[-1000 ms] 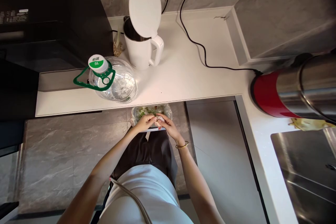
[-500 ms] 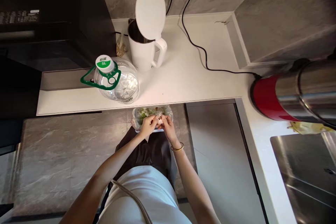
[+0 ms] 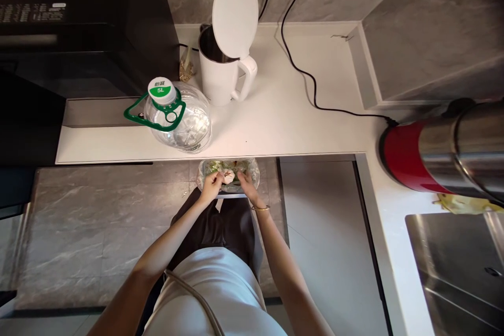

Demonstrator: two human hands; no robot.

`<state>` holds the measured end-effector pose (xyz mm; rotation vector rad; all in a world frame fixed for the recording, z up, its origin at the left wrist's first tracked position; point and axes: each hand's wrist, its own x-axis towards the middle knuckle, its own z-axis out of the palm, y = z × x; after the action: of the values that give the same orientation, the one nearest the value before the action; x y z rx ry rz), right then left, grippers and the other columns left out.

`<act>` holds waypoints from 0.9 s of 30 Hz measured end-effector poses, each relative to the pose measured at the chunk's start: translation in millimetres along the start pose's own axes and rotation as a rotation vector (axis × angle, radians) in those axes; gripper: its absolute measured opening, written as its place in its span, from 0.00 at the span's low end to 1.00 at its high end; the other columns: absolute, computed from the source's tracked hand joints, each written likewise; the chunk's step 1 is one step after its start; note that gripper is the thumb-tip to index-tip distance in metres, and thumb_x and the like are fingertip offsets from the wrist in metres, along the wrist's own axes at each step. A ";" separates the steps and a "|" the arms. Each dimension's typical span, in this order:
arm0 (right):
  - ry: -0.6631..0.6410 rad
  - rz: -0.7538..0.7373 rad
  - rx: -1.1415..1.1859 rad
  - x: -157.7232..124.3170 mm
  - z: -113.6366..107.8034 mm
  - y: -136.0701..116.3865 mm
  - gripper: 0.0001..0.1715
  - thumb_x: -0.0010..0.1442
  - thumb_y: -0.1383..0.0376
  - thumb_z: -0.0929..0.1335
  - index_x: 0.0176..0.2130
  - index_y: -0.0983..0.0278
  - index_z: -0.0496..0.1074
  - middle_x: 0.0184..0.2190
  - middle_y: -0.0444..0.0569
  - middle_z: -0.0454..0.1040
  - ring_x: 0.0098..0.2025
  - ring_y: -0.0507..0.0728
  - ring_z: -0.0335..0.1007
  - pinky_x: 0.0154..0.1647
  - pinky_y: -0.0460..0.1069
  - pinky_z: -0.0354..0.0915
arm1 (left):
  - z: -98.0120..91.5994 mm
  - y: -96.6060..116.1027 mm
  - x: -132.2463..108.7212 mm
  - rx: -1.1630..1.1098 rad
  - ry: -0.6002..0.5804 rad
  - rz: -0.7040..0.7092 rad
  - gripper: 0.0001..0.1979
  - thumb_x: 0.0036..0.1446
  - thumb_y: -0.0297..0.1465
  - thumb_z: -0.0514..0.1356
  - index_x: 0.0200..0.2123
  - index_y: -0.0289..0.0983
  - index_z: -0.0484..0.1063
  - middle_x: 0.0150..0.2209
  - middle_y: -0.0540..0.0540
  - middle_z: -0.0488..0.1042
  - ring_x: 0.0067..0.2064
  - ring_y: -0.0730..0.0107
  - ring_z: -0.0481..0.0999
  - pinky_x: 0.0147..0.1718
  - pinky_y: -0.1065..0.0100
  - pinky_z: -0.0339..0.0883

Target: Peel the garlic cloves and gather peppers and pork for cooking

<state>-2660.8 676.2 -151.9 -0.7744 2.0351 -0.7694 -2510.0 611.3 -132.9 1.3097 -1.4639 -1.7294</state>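
Both my hands are low in front of me, over a small bin lined with a clear plastic bag (image 3: 254, 168) on the floor, just below the counter edge. The bag holds green scraps. My left hand (image 3: 212, 185) pinches a small pale pinkish thing (image 3: 229, 175) over the bag. My right hand (image 3: 245, 184), with a gold bangle at the wrist, has its fingers curled close beside the same thing. What the pale thing is I cannot make out.
A white counter (image 3: 283, 121) bears a clear 5L water jug (image 3: 179, 118) with a green handle, a white kettle (image 3: 222, 71) with its lid up and a black cord (image 3: 311, 81). A red and steel appliance (image 3: 441, 152) and a steel sink (image 3: 460, 262) stand at the right. A dark appliance (image 3: 79, 26) fills the upper left.
My hands have drawn slightly apart and moved further over the bag, and the pale thing now shows between them. The view has shifted a little.
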 end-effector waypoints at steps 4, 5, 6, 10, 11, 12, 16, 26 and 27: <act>-0.063 -0.054 0.162 -16.4 -4.6 -20.4 0.34 0.62 0.42 0.59 0.52 0.62 0.72 0.33 0.50 0.78 0.35 0.59 0.75 0.38 0.55 0.71 | 5.9 7.0 0.0 0.039 0.001 0.036 0.24 0.60 0.49 0.53 0.19 0.39 0.63 0.20 0.51 0.65 0.25 0.71 0.65 0.29 0.69 0.60; -0.059 -0.072 0.187 -19.2 -4.6 -25.4 0.32 0.61 0.42 0.61 0.51 0.62 0.70 0.30 0.48 0.76 0.32 0.57 0.74 0.36 0.53 0.71 | 8.7 10.0 -0.5 0.047 0.000 0.043 0.24 0.60 0.49 0.53 0.20 0.38 0.64 0.21 0.51 0.66 0.26 0.71 0.65 0.30 0.69 0.60; -0.047 -0.091 0.208 -20.8 -4.5 -29.9 0.30 0.60 0.43 0.63 0.49 0.62 0.69 0.30 0.47 0.75 0.32 0.56 0.73 0.35 0.52 0.71 | 11.9 13.5 -1.0 0.057 0.007 0.049 0.23 0.61 0.48 0.53 0.20 0.38 0.64 0.21 0.50 0.66 0.26 0.70 0.66 0.30 0.68 0.61; -0.009 -0.167 0.249 -14.2 -7.3 -42.1 0.20 0.62 0.48 0.61 0.42 0.60 0.65 0.34 0.48 0.73 0.36 0.55 0.72 0.40 0.51 0.70 | 29.7 29.2 -1.9 0.096 0.140 0.054 0.15 0.58 0.44 0.60 0.29 0.39 0.67 0.29 0.48 0.71 0.33 0.65 0.71 0.37 0.66 0.63; -0.020 -0.187 0.247 -10.4 -10.1 -43.9 0.18 0.63 0.49 0.60 0.41 0.60 0.64 0.35 0.48 0.74 0.37 0.56 0.72 0.40 0.51 0.70 | 36.0 32.9 -1.1 0.097 0.177 0.050 0.14 0.57 0.43 0.61 0.34 0.39 0.69 0.32 0.47 0.73 0.36 0.64 0.73 0.39 0.66 0.64; -0.037 -0.210 0.240 -6.1 -14.1 -45.2 0.17 0.64 0.51 0.59 0.41 0.60 0.64 0.36 0.49 0.74 0.38 0.56 0.73 0.41 0.51 0.70 | 43.3 36.2 0.4 0.091 0.205 0.046 0.14 0.57 0.42 0.62 0.39 0.39 0.69 0.35 0.46 0.74 0.38 0.63 0.74 0.40 0.65 0.65; -0.166 -0.316 0.161 17.5 -46.2 -46.5 0.18 0.67 0.54 0.56 0.44 0.59 0.68 0.39 0.50 0.76 0.42 0.57 0.73 0.45 0.52 0.69 | 79.7 41.5 12.5 0.032 0.311 0.024 0.14 0.64 0.42 0.54 0.45 0.39 0.70 0.38 0.44 0.78 0.38 0.63 0.77 0.39 0.65 0.67; -0.276 -0.853 -0.683 107.8 -115.3 -28.7 0.29 0.67 0.67 0.58 0.66 0.68 0.57 0.60 0.60 0.70 0.65 0.64 0.55 0.61 0.62 0.47 | 168.6 5.0 -21.2 -0.204 0.893 -0.192 0.22 0.63 0.50 0.50 0.42 0.38 0.70 0.36 0.46 0.75 0.34 0.68 0.74 0.34 0.69 0.67; -0.311 -0.887 -0.701 111.3 -114.8 -26.2 0.29 0.67 0.69 0.58 0.66 0.67 0.57 0.61 0.59 0.69 0.65 0.64 0.55 0.62 0.61 0.46 | 175.5 3.6 -33.6 -0.231 0.934 -0.213 0.22 0.62 0.50 0.51 0.41 0.38 0.70 0.35 0.46 0.75 0.33 0.69 0.73 0.32 0.69 0.67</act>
<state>-2804.6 605.2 -128.3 -2.1265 1.6111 -0.3072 -2654.7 716.0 -127.1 1.8186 -0.5901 -1.0632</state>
